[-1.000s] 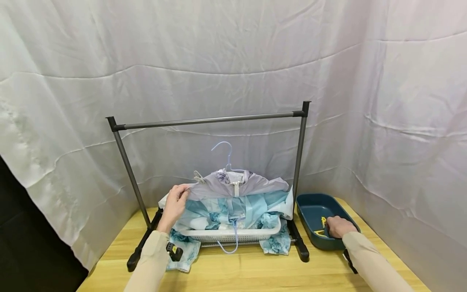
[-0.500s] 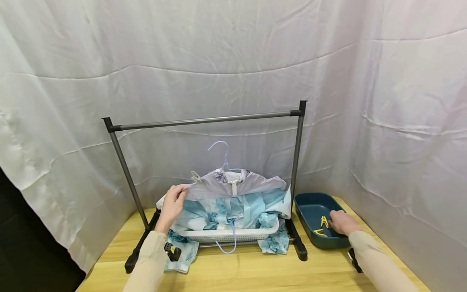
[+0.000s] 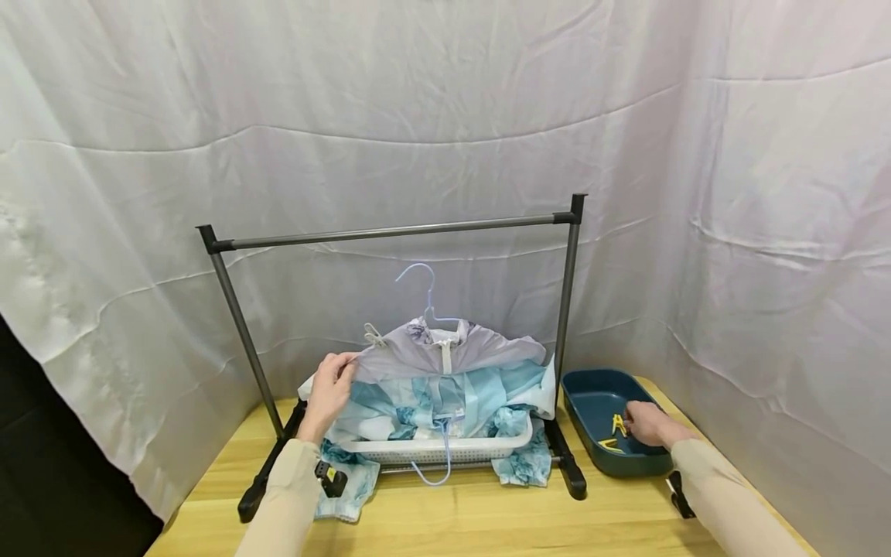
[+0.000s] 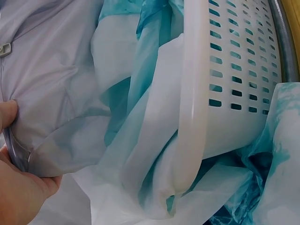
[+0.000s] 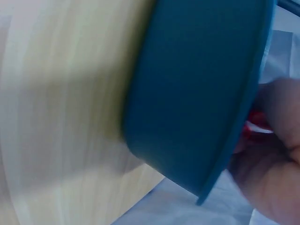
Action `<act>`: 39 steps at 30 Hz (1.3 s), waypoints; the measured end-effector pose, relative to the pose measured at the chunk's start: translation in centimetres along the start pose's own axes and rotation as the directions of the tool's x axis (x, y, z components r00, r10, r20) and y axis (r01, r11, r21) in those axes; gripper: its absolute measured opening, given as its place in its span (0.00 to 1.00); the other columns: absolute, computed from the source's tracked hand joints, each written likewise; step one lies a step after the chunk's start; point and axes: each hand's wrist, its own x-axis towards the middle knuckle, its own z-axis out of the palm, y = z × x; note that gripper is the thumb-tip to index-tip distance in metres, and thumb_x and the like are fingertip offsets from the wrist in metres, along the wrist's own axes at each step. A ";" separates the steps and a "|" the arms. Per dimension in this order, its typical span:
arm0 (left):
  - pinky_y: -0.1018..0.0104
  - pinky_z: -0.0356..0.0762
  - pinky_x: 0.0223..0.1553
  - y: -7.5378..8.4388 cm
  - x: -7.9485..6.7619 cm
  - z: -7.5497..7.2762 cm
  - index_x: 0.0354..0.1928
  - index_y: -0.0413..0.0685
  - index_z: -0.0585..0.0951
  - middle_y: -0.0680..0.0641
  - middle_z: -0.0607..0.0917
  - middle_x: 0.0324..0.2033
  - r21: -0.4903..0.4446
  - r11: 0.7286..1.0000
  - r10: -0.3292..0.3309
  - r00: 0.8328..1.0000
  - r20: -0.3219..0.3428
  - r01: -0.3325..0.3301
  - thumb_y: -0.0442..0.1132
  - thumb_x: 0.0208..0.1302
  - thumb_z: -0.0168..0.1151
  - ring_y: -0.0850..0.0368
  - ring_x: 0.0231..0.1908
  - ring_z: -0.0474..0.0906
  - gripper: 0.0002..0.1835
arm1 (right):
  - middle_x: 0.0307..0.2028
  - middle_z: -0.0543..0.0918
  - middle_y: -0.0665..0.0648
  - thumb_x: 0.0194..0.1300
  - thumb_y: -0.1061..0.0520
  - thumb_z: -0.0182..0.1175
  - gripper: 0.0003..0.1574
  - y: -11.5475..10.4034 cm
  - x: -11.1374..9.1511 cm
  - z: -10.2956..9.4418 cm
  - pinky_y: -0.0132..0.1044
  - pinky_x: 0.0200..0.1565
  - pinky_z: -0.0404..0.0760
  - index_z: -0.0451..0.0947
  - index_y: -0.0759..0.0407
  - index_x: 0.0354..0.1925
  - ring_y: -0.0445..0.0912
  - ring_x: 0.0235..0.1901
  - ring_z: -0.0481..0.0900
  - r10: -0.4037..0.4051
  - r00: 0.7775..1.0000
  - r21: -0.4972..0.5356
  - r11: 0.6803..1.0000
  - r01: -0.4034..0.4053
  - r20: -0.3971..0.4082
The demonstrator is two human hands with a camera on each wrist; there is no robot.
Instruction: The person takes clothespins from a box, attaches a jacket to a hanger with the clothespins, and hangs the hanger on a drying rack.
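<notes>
A pale lavender jacket [image 3: 404, 362] with a white zipper lies on a light-blue hanger [image 3: 430, 298], hook upward, over teal-and-white clothes [image 3: 480, 393] in a white basket [image 3: 445, 445]. At its left side my left hand [image 3: 330, 393] pinches the edge of the lavender fabric between thumb and fingers. My right hand [image 3: 649, 423] reaches into a dark teal tray [image 3: 602, 381], fingers curled beside a yellow clip [image 3: 618, 424]. Another yellow clip [image 3: 610, 445] lies near it. In the right wrist view, a small red clip [image 5: 253, 126] shows between the fingers, partly hidden.
A black-and-grey garment rack [image 3: 393, 230] stands around the basket, its feet on the wooden table [image 3: 445, 518]. A second hanger's hook [image 3: 438, 469] hangs over the basket's front. Teal cloth [image 3: 524, 463] spills past the basket. Grey curtains [image 3: 431, 77] enclose the back and right.
My right hand has shifted slightly within the tray, and the upper yellow clip shows more fully than a second ago. The jacket's hanger hook sits slightly higher. My left hand keeps its pinch.
</notes>
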 end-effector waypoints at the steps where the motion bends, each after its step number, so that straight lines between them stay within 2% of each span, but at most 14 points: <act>1: 0.59 0.64 0.41 0.0 0.0 0.0 0.54 0.43 0.81 0.42 0.74 0.39 -0.002 1.000 0.001 1.000 0.001 -0.001 0.37 0.76 0.49 0.52 0.39 0.64 0.14 | 0.21 0.76 0.52 0.63 0.67 0.58 0.09 0.0 0.0 0.1 0.40 0.32 0.71 0.75 0.63 0.25 0.45 0.25 0.71 0.000 1.000 0.029 1.000 0.000 -0.015; 5: 0.59 0.64 0.41 -0.3 -0.1 0.1 0.54 0.44 0.82 0.43 0.74 0.38 0.002 1.000 0.011 1.000 -0.008 -0.011 0.37 0.76 0.49 0.52 0.38 0.64 0.14 | 0.22 0.81 0.52 0.59 0.67 0.64 0.05 0.0 0.3 0.2 0.40 0.32 0.75 0.82 0.63 0.26 0.43 0.25 0.72 -0.013 0.997 0.088 0.996 0.020 -0.073; 9: 0.60 0.64 0.41 -0.4 -0.1 0.1 0.54 0.44 0.82 0.43 0.74 0.38 0.003 1.000 0.014 1.000 -0.018 -0.014 0.37 0.76 0.49 0.53 0.38 0.65 0.14 | 0.26 0.84 0.56 0.61 0.70 0.59 0.07 -0.3 0.7 -0.1 0.40 0.33 0.77 0.84 0.67 0.31 0.44 0.26 0.74 -0.065 0.996 0.126 0.989 0.072 -0.057; 13: 0.60 0.63 0.41 -0.3 -0.1 0.0 0.54 0.43 0.82 0.42 0.74 0.38 -0.013 1.000 0.006 1.000 -0.012 -0.006 0.36 0.76 0.50 0.52 0.38 0.65 0.14 | 0.31 0.86 0.62 0.61 0.73 0.54 0.10 -0.9 1.1 -0.5 0.41 0.34 0.80 0.82 0.73 0.36 0.47 0.29 0.80 -0.094 0.992 0.181 0.978 0.108 -0.084; 17: 0.60 0.64 0.41 -0.3 -0.1 0.0 0.54 0.43 0.82 0.42 0.74 0.38 -0.016 1.000 0.000 1.000 -0.009 0.000 0.36 0.75 0.50 0.52 0.38 0.65 0.14 | 0.34 0.86 0.65 0.63 0.72 0.55 0.11 -1.6 1.5 -0.9 0.45 0.36 0.82 0.81 0.76 0.41 0.50 0.32 0.82 -0.054 0.989 0.210 0.974 0.083 -0.139; 21: 0.60 0.64 0.40 -0.2 -0.1 0.0 0.55 0.43 0.81 0.42 0.74 0.39 -0.012 1.000 -0.001 1.000 -0.009 0.001 0.37 0.76 0.50 0.52 0.38 0.65 0.14 | 0.35 0.85 0.62 0.65 0.67 0.60 0.10 -2.4 1.6 -1.1 0.46 0.38 0.82 0.81 0.72 0.43 0.48 0.32 0.80 -0.006 0.986 0.236 0.971 0.045 -0.165; 26: 0.60 0.64 0.40 0.0 -0.2 0.0 0.55 0.43 0.81 0.42 0.74 0.39 -0.010 1.000 0.006 1.000 -0.011 -0.006 0.37 0.76 0.49 0.52 0.39 0.65 0.14 | 0.37 0.86 0.60 0.63 0.64 0.65 0.11 -3.4 1.7 -1.3 0.45 0.41 0.83 0.82 0.69 0.44 0.47 0.34 0.82 0.033 0.979 0.339 0.940 0.038 -0.201; 29: 0.61 0.64 0.40 0.0 -0.1 0.0 0.54 0.43 0.81 0.43 0.74 0.39 -0.011 1.000 0.013 1.000 -0.016 -0.013 0.37 0.76 0.49 0.53 0.38 0.65 0.14 | 0.40 0.86 0.61 0.65 0.63 0.63 0.15 -4.0 1.8 -1.5 0.45 0.43 0.84 0.82 0.69 0.48 0.49 0.37 0.83 0.048 0.978 0.373 0.927 0.033 -0.205; 34: 0.61 0.65 0.40 0.0 0.0 -0.1 0.54 0.42 0.81 0.43 0.75 0.40 -0.009 1.000 0.015 1.000 -0.006 -0.015 0.37 0.76 0.49 0.53 0.39 0.65 0.14 | 0.47 0.84 0.65 0.68 0.61 0.61 0.22 -5.1 1.8 -1.8 0.49 0.47 0.83 0.76 0.70 0.57 0.55 0.44 0.83 0.059 0.977 0.394 0.919 0.027 -0.203; 39: 0.60 0.66 0.41 0.0 0.0 -0.1 0.54 0.42 0.81 0.43 0.75 0.41 -0.014 1.000 0.017 1.000 0.006 -0.017 0.37 0.76 0.49 0.52 0.40 0.65 0.14 | 0.47 0.85 0.65 0.65 0.58 0.65 0.25 -5.9 1.9 -2.0 0.50 0.48 0.82 0.76 0.67 0.58 0.55 0.44 0.84 0.099 0.963 0.448 0.894 0.024 -0.249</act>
